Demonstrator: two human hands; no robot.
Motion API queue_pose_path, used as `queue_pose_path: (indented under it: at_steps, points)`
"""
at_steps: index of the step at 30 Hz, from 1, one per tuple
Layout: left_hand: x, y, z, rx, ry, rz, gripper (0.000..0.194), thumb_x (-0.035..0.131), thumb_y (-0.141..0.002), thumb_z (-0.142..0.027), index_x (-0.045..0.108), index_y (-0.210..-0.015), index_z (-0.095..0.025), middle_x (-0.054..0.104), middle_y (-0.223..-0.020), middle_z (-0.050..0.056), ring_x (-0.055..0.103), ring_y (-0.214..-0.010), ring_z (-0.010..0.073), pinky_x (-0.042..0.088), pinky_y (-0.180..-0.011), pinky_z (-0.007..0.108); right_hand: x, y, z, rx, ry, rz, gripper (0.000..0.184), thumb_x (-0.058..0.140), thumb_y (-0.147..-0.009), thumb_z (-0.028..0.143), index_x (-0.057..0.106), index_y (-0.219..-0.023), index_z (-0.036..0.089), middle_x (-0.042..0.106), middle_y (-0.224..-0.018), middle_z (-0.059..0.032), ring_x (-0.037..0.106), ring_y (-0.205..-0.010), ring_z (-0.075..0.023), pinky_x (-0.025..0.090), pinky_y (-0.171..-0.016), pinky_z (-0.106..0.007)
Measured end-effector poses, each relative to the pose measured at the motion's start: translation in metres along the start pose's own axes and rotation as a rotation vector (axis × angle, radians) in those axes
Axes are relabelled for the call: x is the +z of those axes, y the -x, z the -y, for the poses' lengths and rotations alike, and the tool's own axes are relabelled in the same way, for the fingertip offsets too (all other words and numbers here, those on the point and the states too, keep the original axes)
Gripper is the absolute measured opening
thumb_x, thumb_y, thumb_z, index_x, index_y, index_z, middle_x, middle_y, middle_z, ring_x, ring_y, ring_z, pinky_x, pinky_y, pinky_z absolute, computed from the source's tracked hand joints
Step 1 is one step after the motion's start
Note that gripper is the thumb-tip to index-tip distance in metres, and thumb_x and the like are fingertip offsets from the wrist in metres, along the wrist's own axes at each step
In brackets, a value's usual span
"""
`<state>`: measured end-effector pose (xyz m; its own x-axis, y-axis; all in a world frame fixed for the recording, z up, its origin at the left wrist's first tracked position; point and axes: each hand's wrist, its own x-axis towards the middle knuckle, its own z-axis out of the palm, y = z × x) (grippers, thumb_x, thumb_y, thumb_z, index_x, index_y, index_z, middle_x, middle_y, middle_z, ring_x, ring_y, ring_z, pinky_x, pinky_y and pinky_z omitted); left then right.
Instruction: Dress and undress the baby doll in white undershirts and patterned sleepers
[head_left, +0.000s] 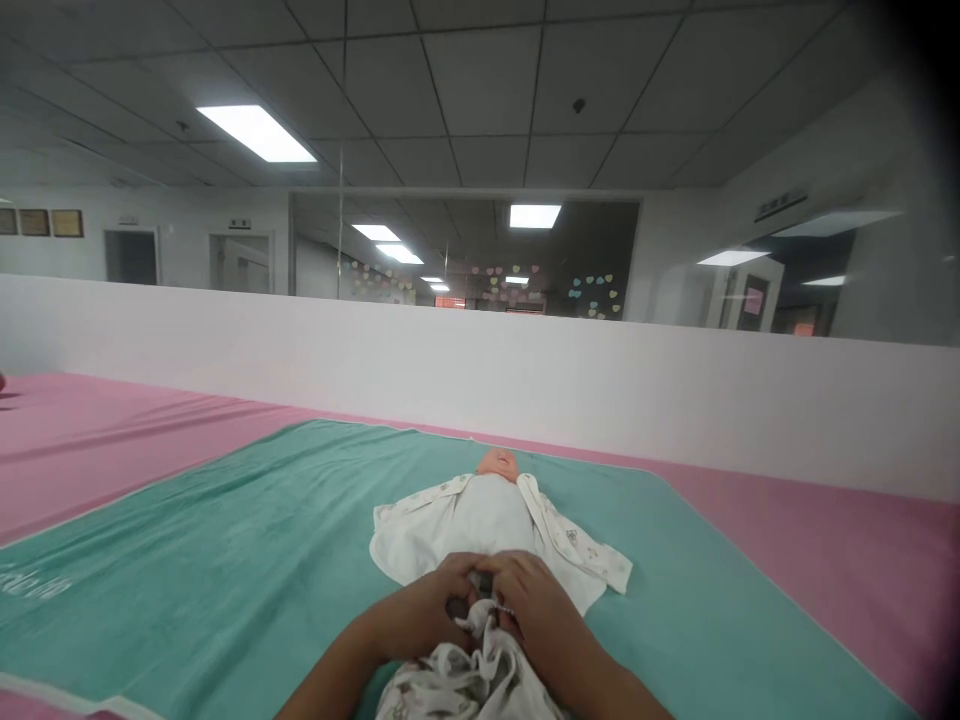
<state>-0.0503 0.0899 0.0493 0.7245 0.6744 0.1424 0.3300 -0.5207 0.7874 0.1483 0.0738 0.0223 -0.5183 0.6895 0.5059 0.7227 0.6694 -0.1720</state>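
A baby doll (498,463) lies on its back on a green cloth (262,540), its head toward the far side. Under and around its body a white baby top (577,542) is spread out, with both patterned sleeves flat to the sides. Close to me, at the doll's lower end, my left hand (429,612) and my right hand (536,605) meet with curled fingers. Both grip the gathered upper part of a white patterned baby garment (465,685), whose lower part hangs in folds below them. My hands hide the doll's lower body and the exact finger hold.
Pink sheeting (840,540) shows beyond the green cloth on both sides. A low white wall (450,365) runs along the far edge, with a wide glass pane (480,250) above it. Something small and dark pink sits at the far left edge.
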Motion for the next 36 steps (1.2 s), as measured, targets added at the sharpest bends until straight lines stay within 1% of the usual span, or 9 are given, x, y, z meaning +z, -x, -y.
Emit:
queue_pose_path:
  at_steps: [6,12,15,19,23,26,30,33,36]
  points:
    - [0.012,-0.018,0.037,-0.056,-0.094,-0.448,0.018,0.072,-0.061,-0.024,0.056,-0.068,-0.018,0.032,-0.14,0.007,0.022,-0.13,0.0295,0.022,-0.107,0.042,-0.003,-0.015,-0.029,0.15,0.187,0.122,0.067,0.045,-0.08,0.032,0.015,-0.14,0.022,0.006,-0.149,-0.0043,0.011,-0.135,-0.0215,0.022,-0.108,-0.04]
    - [0.008,-0.026,0.062,0.027,-0.177,-0.547,0.02,0.065,-0.069,-0.027,0.059,-0.086,-0.018,0.045,-0.13,0.011,0.039,-0.122,0.0251,0.031,-0.101,0.039,-0.006,-0.035,-0.032,0.012,0.392,0.296,0.062,0.04,-0.084,0.037,0.021,-0.139,0.015,0.017,-0.145,-0.0152,0.02,-0.132,-0.0325,0.025,-0.103,-0.049]
    - [0.004,-0.024,0.058,-0.028,-0.294,-0.507,0.035,0.052,-0.079,-0.031,0.05,-0.112,-0.021,0.061,-0.105,0.007,0.055,-0.101,0.0225,0.042,-0.086,0.036,-0.008,-0.042,-0.027,-0.046,0.478,0.3,0.054,0.037,-0.083,0.021,0.029,-0.135,0.01,0.034,-0.136,-0.0206,0.035,-0.123,-0.0316,0.036,-0.094,-0.045]
    - [-0.006,-0.032,0.043,-0.169,-0.582,-0.445,0.024,0.04,-0.085,-0.033,0.049,-0.104,-0.021,0.065,-0.087,0.008,0.06,-0.084,0.0248,0.041,-0.071,0.032,-0.016,-0.049,-0.029,-0.019,0.42,0.287,0.045,0.035,-0.079,0.008,0.043,-0.122,0.016,0.058,-0.108,-0.0146,0.055,-0.096,-0.0232,0.043,-0.077,-0.034]
    - [-0.023,-0.059,0.031,-0.166,-0.697,-0.436,0.026,0.041,-0.084,-0.038,0.05,-0.101,-0.021,0.063,-0.08,0.009,0.058,-0.078,0.0255,0.038,-0.066,0.031,-0.018,-0.059,-0.052,0.095,0.146,0.096,0.031,0.036,-0.08,0.012,0.053,-0.105,0.021,0.061,-0.095,-0.0061,0.055,-0.088,-0.0179,0.041,-0.076,-0.03]
    - [-0.035,-0.075,0.029,-0.145,-0.514,-0.392,0.026,0.052,-0.076,-0.045,0.055,-0.086,-0.022,0.061,-0.079,0.005,0.055,-0.075,0.0229,0.036,-0.063,0.028,-0.005,-0.06,-0.074,0.236,-0.112,-0.1,0.021,0.04,-0.079,0.018,0.055,-0.093,0.021,0.059,-0.093,-0.0027,0.054,-0.084,-0.0163,0.041,-0.077,-0.03]
    - [-0.047,-0.07,0.038,-0.102,-0.098,-0.189,0.032,0.056,-0.07,-0.052,0.059,-0.073,-0.02,0.059,-0.075,0.001,0.051,-0.071,0.0178,0.035,-0.06,0.025,0.022,-0.045,-0.088,0.329,-0.346,-0.325,0.026,0.045,-0.073,0.019,0.054,-0.098,0.022,0.054,-0.103,-0.0042,0.051,-0.095,-0.0173,0.042,-0.083,-0.033]
    - [-0.053,-0.057,0.042,-0.077,0.114,-0.044,0.039,0.045,-0.078,-0.052,0.064,-0.078,-0.019,0.057,-0.071,0.002,0.049,-0.067,0.0153,0.037,-0.062,0.026,0.035,-0.033,-0.09,0.314,-0.422,-0.403,0.038,0.044,-0.069,0.014,0.052,-0.106,0.023,0.047,-0.121,-0.0042,0.041,-0.116,-0.0181,0.034,-0.098,-0.037]
    - [-0.054,-0.051,0.037,-0.081,0.077,-0.021,0.034,0.047,-0.078,-0.048,0.066,-0.09,-0.022,0.06,-0.086,0.003,0.051,-0.076,0.0163,0.039,-0.068,0.026,0.038,-0.03,-0.089,0.377,-0.515,-0.419,0.045,0.044,-0.069,0.014,0.049,-0.112,0.024,0.04,-0.132,-0.0033,0.033,-0.124,-0.0183,0.028,-0.104,-0.039]
